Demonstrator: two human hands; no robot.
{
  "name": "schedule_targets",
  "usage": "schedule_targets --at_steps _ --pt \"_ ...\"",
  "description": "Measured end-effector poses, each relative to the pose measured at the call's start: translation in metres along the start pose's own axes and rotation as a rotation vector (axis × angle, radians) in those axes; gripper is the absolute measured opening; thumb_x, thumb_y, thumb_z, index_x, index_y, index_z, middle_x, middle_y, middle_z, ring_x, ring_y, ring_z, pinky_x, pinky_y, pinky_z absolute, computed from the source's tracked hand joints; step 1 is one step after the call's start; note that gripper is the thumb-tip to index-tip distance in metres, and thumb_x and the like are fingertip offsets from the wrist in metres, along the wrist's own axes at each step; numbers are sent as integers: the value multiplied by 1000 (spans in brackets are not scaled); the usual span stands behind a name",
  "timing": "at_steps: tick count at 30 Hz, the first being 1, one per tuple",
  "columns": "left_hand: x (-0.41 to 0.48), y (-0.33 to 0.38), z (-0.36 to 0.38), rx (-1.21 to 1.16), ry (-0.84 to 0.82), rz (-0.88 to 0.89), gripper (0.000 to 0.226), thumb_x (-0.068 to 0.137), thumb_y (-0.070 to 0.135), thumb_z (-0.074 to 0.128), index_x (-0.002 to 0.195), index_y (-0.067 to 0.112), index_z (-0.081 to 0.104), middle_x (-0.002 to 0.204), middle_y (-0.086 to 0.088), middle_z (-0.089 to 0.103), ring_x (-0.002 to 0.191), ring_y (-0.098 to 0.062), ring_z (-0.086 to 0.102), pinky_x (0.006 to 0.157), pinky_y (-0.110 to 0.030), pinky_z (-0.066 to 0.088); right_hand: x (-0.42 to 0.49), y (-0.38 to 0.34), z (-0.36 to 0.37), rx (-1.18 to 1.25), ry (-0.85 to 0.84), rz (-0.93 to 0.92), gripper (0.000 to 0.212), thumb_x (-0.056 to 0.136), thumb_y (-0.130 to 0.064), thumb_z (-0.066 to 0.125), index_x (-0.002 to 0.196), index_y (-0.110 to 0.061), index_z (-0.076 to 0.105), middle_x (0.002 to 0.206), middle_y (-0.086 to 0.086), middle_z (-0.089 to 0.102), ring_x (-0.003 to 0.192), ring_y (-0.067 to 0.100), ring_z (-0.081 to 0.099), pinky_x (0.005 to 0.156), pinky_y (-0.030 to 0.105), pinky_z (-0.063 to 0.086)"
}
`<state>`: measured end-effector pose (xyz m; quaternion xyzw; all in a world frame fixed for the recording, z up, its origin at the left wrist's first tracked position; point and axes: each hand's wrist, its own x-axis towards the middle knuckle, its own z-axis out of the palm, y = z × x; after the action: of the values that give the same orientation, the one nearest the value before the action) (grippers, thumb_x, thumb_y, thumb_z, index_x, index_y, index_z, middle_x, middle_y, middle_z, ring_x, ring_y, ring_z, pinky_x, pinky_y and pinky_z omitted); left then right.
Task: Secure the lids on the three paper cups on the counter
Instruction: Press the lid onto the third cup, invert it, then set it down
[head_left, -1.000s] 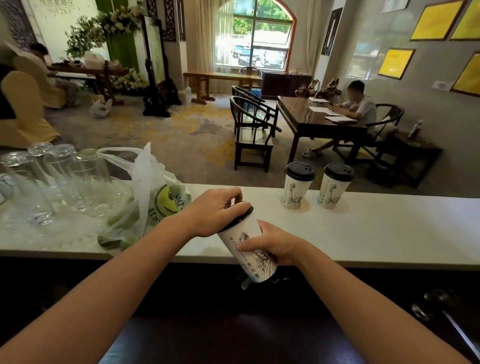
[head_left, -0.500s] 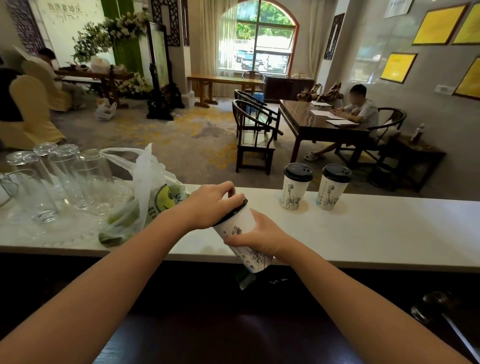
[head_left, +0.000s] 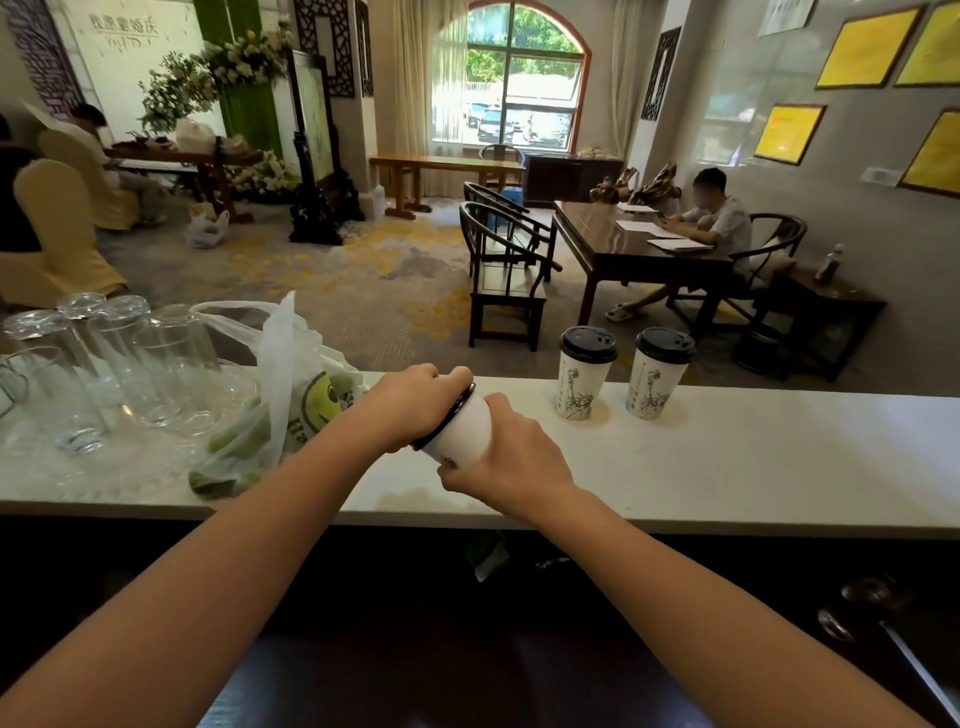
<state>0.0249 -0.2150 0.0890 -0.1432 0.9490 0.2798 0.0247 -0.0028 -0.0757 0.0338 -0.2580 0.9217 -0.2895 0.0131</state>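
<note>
A white paper cup (head_left: 464, 430) with a black lid (head_left: 451, 413) is held tilted to the left above the white counter (head_left: 727, 467). My left hand (head_left: 415, 402) covers the lid from the left, fingers wrapped over its rim. My right hand (head_left: 506, 465) grips the cup's body from the right and hides its lower half. Two more printed paper cups stand upright at the counter's far edge, one (head_left: 581, 382) left of the other (head_left: 655, 384), each with a black lid on top.
A clear plastic bag (head_left: 291, 395) with green fruit lies left of my hands. Several upturned glasses (head_left: 119, 364) stand on a tray at the far left. Beyond the counter are chairs, a dark table and a seated person.
Both hands have lifted the cup forward from the counter's near edge to over its middle. The cup now tilts further left, and my right hand covers more of its body.
</note>
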Motion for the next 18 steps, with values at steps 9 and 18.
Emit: schedule_targets --at_steps 9,18 --pt "6 -12 0 -92 187 9 64 93 68 30 86 11 58 82 -9 61 71 -27 58 59 -35 41 6 5 6 373 -74 120 66 64 -48 86 112 -21 51 105 0 67 93 22 67 78 43 59" --pt "4 -28 26 -456 5 211 54 98 57 38 106 9 62 89 -3 66 73 -19 64 55 -37 56 16 14 10 1174 -181 229 81 71 -65 77 133 -14 60 119 16 75 109 35 73 95 54 55"
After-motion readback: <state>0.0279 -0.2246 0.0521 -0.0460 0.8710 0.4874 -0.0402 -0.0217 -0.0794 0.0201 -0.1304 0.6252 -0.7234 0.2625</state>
